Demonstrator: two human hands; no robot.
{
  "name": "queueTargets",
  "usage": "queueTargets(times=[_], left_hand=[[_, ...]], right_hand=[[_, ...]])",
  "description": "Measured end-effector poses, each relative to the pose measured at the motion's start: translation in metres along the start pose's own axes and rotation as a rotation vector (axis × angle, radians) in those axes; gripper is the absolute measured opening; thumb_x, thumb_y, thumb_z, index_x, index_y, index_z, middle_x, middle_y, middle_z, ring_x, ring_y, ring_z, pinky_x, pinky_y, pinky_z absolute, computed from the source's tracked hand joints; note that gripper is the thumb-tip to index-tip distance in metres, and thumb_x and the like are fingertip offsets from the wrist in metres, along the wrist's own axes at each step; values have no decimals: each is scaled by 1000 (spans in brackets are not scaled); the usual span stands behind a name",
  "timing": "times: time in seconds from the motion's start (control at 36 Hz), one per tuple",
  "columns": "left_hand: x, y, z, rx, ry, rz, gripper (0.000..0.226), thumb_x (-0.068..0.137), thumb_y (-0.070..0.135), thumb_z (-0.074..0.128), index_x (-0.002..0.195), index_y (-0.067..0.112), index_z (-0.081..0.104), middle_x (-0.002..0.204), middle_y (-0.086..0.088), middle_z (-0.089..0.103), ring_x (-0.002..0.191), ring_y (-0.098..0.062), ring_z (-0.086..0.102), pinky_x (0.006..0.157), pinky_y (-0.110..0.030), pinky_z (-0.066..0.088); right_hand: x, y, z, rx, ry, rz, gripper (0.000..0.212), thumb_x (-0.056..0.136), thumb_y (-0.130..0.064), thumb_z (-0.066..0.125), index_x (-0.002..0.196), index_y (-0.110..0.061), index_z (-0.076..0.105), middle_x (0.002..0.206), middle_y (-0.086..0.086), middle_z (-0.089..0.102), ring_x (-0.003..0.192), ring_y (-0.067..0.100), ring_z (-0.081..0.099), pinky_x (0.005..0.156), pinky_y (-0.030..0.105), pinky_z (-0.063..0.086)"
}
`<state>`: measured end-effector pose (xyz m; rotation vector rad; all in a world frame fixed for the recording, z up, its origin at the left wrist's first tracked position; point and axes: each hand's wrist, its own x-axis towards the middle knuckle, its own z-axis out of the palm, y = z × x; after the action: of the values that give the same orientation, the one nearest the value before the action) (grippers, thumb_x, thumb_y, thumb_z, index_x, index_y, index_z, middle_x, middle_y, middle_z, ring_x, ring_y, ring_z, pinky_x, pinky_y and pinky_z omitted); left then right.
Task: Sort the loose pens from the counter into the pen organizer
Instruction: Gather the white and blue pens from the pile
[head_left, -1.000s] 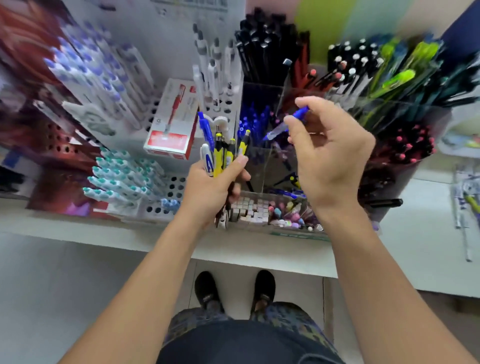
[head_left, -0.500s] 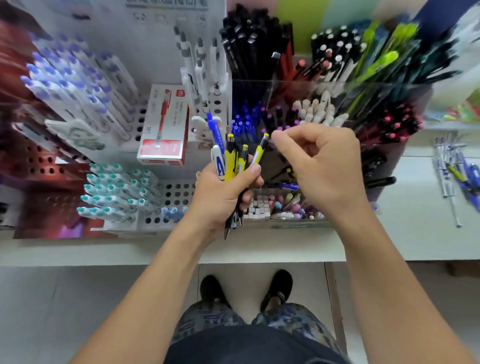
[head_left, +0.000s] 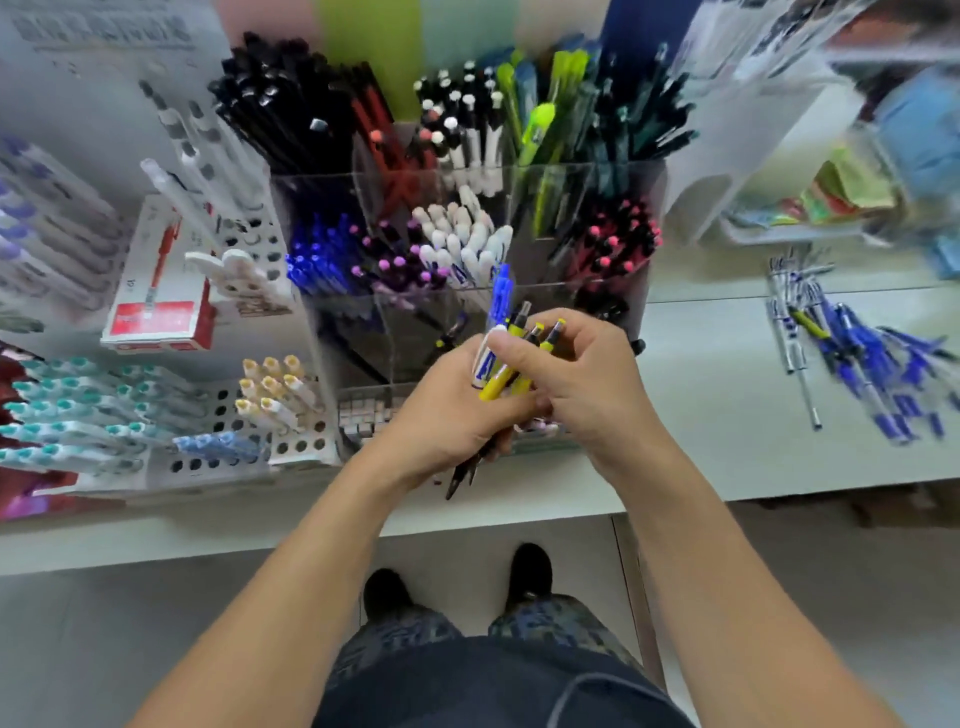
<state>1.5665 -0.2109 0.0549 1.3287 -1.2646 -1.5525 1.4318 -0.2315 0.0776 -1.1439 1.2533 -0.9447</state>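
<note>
The left hand grips a bundle of pens in its curled fingers, yellow barrels, a blue one and a white one fanning upward, dark tips poking out below the palm; the right hand meets it from the right, its fingers curled over the tops of the yellow pens and its thumb pressed against the white barrel, so both hands have hold of the same bundle; just behind them stands the clear pen organizer, its compartments packed with black, red, blue, pink-capped, white and green pens, and the bundle sits in front of its lower front cells; to the left a white perforated rack carries teal-capped and yellow-capped pens, with a red and white box leaning above it; well to the right, loose pens, mostly blue, lie scattered on the white counter; the frame is blurred toward its edges.
</note>
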Motion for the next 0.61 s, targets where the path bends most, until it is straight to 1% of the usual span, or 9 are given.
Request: queueTargets(times=[0.06, 0.11, 0.17, 0.28, 0.36, 0.42, 0.44, 0.5, 0.61], left_hand=[[3, 1, 8, -48, -21, -22, 33, 89, 10, 76, 113, 3, 54, 69, -1, 66, 49, -19, 54, 43, -28, 43], [4, 1, 15, -110, -44, -42, 39, 90, 18, 73, 119, 3, 51, 73, -2, 67, 53, -19, 56, 46, -29, 45], [5, -1, 22, -177, -57, -57, 47, 88, 29, 69, 125, 6, 50, 78, -4, 68, 56, -20, 58, 49, -30, 48], [5, -6, 33, -240, -31, -54, 45, 91, 39, 58, 124, 9, 49, 81, -3, 67, 58, -20, 58, 51, -29, 49], [5, -3, 37, -300, -6, -44, 46, 99, 48, 44, 120, 8, 52, 83, -7, 66, 59, -21, 55, 51, -29, 48], [6, -4, 36, -314, 29, -44, 38, 105, 42, 41, 119, 8, 52, 83, -8, 66, 58, -22, 54, 50, -29, 47], [5, -4, 35, -318, 47, -48, 32, 107, 37, 40, 116, 8, 51, 82, -9, 66, 58, -21, 54, 49, -29, 47], [4, -5, 32, -313, 69, -50, 24, 110, 30, 39, 112, 9, 49, 82, -9, 67, 57, -21, 55, 48, -28, 46], [2, -7, 23, -292, 73, -45, 22, 110, 26, 40, 111, 7, 49, 83, -10, 66, 58, -21, 56, 48, -28, 46]], right_hand=[[3, 3, -15, 22, -39, 1, 21, 84, -18, 83, 80, -7, 66, 79, 27, 71, 62, 30, 64, 54, 51, 56], [4, 5, -27, 33, -64, 18, 19, 86, -15, 80, 80, -8, 64, 71, 23, 68, 54, 24, 59, 49, 34, 50], [6, 6, -35, 52, -94, 48, 19, 89, -14, 78, 81, -7, 62, 63, 15, 61, 47, 20, 51, 43, 25, 41], [13, 10, -43, 61, -146, 58, 17, 90, -12, 76, 86, -9, 59, 69, 16, 58, 50, 22, 49, 46, 28, 41], [18, 10, -44, 93, -185, 64, 16, 90, -11, 75, 94, -9, 60, 61, 7, 54, 43, 20, 44, 50, 37, 45], [22, 10, -42, 103, -203, 75, 17, 92, -9, 71, 107, -6, 63, 60, 6, 54, 42, 19, 44, 51, 40, 46], [23, 10, -41, 101, -205, 78, 18, 94, -8, 69, 111, -5, 64, 59, 6, 55, 42, 18, 44, 50, 37, 46], [25, 9, -39, 90, -209, 66, 15, 95, -6, 65, 110, -3, 67, 61, 10, 56, 43, 17, 45, 48, 31, 46], [25, 9, -33, 53, -198, 45, 13, 95, -7, 67, 106, 1, 69, 69, 14, 61, 50, 19, 52, 45, 28, 48]])
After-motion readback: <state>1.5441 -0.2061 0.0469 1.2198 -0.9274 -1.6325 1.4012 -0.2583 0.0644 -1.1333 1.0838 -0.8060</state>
